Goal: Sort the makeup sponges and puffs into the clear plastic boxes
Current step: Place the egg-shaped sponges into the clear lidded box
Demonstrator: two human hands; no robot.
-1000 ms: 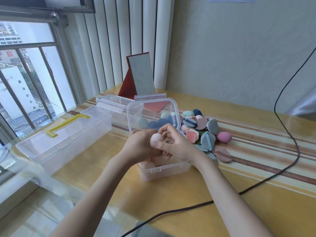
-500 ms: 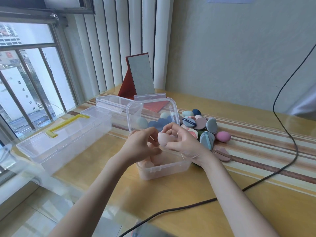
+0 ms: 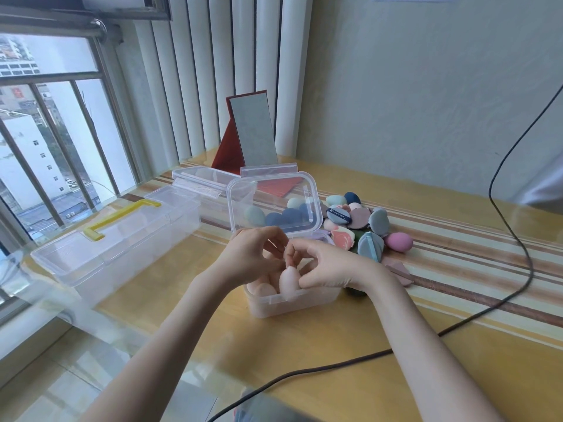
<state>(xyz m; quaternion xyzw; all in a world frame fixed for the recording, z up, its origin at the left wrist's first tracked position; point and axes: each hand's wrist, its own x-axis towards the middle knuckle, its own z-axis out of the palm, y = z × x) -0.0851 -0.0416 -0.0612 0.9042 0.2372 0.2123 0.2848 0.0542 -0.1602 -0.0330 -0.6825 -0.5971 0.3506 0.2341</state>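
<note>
A small clear box (image 3: 292, 303) stands open on the table, its lid (image 3: 274, 202) raised behind it. Pale pink sponges (image 3: 262, 289) lie inside. My right hand (image 3: 329, 268) pinches a pale pink egg-shaped sponge (image 3: 288, 280) and holds it just inside the box's front. My left hand (image 3: 253, 257) hovers over the box's left side with loosely curled fingers and holds nothing I can see. To the right of the box lies a pile of coloured puffs and sponges (image 3: 359, 217), with a magenta egg sponge (image 3: 399, 241) at its right edge.
A long clear box with a yellow handle (image 3: 115, 239) sits closed at the left near the window. Another clear lid (image 3: 198, 181) lies behind it. A red folding mirror (image 3: 253, 132) stands at the back. A black cable (image 3: 502, 300) crosses the table on the right.
The pale pink sponge passed from my left hand to my right, which has lowered it into the small box. My left hand has let go and stays beside it.
</note>
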